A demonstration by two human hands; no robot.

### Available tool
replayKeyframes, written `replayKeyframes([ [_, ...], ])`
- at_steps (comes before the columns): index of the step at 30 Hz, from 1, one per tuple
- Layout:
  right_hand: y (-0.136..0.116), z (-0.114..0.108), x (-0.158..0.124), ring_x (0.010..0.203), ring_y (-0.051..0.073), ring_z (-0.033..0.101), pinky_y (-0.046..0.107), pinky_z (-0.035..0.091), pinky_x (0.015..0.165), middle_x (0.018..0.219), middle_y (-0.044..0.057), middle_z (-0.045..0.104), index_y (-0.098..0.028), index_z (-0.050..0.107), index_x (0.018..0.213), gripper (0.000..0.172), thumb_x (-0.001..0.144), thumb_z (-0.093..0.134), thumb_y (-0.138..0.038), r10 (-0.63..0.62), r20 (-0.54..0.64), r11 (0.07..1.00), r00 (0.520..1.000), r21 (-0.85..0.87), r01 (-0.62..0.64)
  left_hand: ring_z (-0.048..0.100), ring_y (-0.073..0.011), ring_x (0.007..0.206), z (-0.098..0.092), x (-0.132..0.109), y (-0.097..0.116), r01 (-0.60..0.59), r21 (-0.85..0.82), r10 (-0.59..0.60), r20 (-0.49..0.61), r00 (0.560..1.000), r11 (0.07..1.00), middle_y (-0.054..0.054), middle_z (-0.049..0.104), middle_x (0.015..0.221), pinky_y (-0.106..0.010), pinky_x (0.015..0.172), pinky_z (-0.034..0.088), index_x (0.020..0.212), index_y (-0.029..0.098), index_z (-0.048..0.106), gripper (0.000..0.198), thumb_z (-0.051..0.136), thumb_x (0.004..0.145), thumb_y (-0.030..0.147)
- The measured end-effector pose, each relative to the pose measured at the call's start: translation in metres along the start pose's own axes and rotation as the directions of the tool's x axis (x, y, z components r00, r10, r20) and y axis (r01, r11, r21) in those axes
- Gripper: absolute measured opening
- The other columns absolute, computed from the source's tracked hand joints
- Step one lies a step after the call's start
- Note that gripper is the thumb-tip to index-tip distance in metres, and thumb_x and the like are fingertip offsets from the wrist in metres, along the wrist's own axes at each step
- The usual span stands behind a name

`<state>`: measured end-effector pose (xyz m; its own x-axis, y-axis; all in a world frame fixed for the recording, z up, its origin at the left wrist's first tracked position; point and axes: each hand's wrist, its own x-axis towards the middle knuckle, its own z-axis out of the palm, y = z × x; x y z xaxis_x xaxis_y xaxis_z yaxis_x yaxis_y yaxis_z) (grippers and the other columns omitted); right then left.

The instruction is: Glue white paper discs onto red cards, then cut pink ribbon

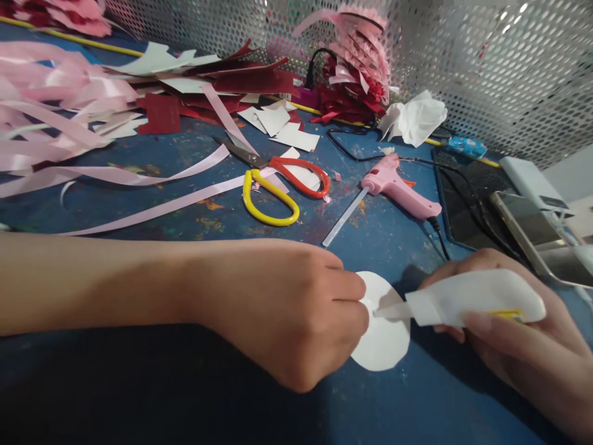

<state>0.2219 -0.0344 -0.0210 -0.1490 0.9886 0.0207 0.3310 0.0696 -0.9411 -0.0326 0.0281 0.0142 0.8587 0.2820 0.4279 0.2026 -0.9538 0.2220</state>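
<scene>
A white paper disc lies flat on the blue tabletop. My left hand is closed and rests over the disc's left part, its fingers curled under; whatever they hold, if anything, is hidden. From the right, my right hand is wrapped around a white glue bottle with a yellow mark on its side. The bottle is tilted nearly level, and its narrow nozzle points left at the middle of the disc, close to my left fingers. I cannot tell whether the tip touches the paper.
Scissors with one red and one yellow handle lie beyond my left hand. A pink glue gun with a glue stick lies right of them. Pink ribbon and paper scraps cover the back left. Phones lie right, before a perforated metal panel.
</scene>
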Motion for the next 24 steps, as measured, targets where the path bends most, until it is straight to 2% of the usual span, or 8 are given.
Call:
replayKeyframes([
  [2,0.001,-0.001,0.000,0.052,0.016,0.055,0.027,0.044,0.041,0.075,0.005,0.064,-0.026,0.059,0.084,0.012,0.077,0.060,-0.037,-0.002,-0.007,1.000,1.000,-0.003,0.002,0.049,-0.0127,0.049,-0.001,-0.001,-0.003,-0.201,-0.044,0.205,0.125,0.971,0.979,0.000,0.058,0.053,-0.027,0.044,0.046,0.048,0.024,0.055,0.029,0.054,0.076,0.015],
  [4,0.001,0.000,0.000,0.050,0.017,0.055,0.027,0.043,0.039,0.073,0.005,0.064,-0.026,0.060,0.082,0.014,0.075,0.062,-0.037,0.000,0.031,0.999,1.000,-0.035,0.001,0.049,-0.0133,0.049,0.001,-0.004,-0.007,-0.296,-0.087,0.304,0.111,0.946,0.951,0.000,0.057,0.053,-0.027,0.044,0.045,0.051,0.024,0.055,0.030,0.055,0.078,0.013],
  [7,0.000,0.001,0.001,0.046,0.016,0.053,0.026,0.041,0.036,0.068,0.004,0.063,-0.026,0.061,0.081,0.014,0.073,0.063,-0.037,0.027,-0.023,1.000,0.999,-0.015,-0.027,0.054,-0.0143,0.055,0.004,-0.008,-0.014,-0.331,-0.111,0.331,-0.021,0.943,0.937,-0.001,0.059,0.057,-0.028,0.046,0.046,0.052,0.024,0.056,0.029,0.063,0.080,0.023],
  [9,-0.002,0.003,0.001,0.044,0.015,0.051,0.024,0.040,0.035,0.065,0.002,0.062,-0.027,0.061,0.081,0.012,0.074,0.063,-0.036,0.029,-0.053,1.000,0.998,0.001,-0.029,0.057,-0.0153,0.059,0.007,-0.010,-0.017,-0.372,-0.094,0.375,0.007,0.927,0.923,-0.002,0.062,0.062,-0.029,0.047,0.046,0.052,0.023,0.056,0.030,0.066,0.079,0.032],
  [13,-0.004,0.004,0.003,0.050,0.017,0.056,0.026,0.045,0.040,0.070,0.005,0.064,-0.025,0.063,0.076,0.016,0.069,0.066,-0.039,-0.013,0.046,0.995,0.999,-0.097,0.017,0.062,-0.0175,0.067,0.010,-0.010,-0.019,-0.413,-0.058,0.417,0.114,0.902,0.909,-0.002,0.066,0.069,-0.032,0.048,0.048,0.053,0.022,0.060,0.031,0.069,0.075,0.043],
  [17,-0.002,0.003,0.004,0.043,0.013,0.050,0.022,0.038,0.034,0.062,0.000,0.059,-0.028,0.062,0.078,0.015,0.068,0.068,-0.037,0.101,-0.131,0.993,0.986,0.072,-0.092,0.062,-0.0171,0.070,0.014,-0.012,-0.021,-0.427,-0.057,0.431,0.091,0.898,0.902,-0.002,0.064,0.069,-0.031,0.056,0.052,0.059,0.022,0.063,0.028,0.067,0.077,0.042],
  [21,-0.002,0.000,0.004,0.054,0.017,0.057,0.027,0.046,0.043,0.074,0.004,0.064,-0.026,0.063,0.078,0.019,0.068,0.066,-0.042,0.079,0.077,0.997,0.994,-0.027,-0.078,0.063,-0.0187,0.074,0.015,-0.014,-0.023,-0.430,-0.050,0.432,0.144,0.890,0.902,-0.004,0.066,0.072,-0.032,0.060,0.053,0.064,0.020,0.066,0.028,0.063,0.080,0.042],
  [24,-0.004,0.000,0.005,0.047,0.014,0.053,0.023,0.041,0.038,0.064,0.001,0.061,-0.027,0.063,0.076,0.014,0.068,0.067,-0.039,0.098,-0.025,0.993,0.995,0.067,-0.096,0.064,-0.0187,0.075,0.015,-0.015,-0.023,-0.426,-0.044,0.428,0.153,0.891,0.904,-0.004,0.067,0.074,-0.031,0.061,0.053,0.065,0.020,0.067,0.026,0.059,0.083,0.038],
])
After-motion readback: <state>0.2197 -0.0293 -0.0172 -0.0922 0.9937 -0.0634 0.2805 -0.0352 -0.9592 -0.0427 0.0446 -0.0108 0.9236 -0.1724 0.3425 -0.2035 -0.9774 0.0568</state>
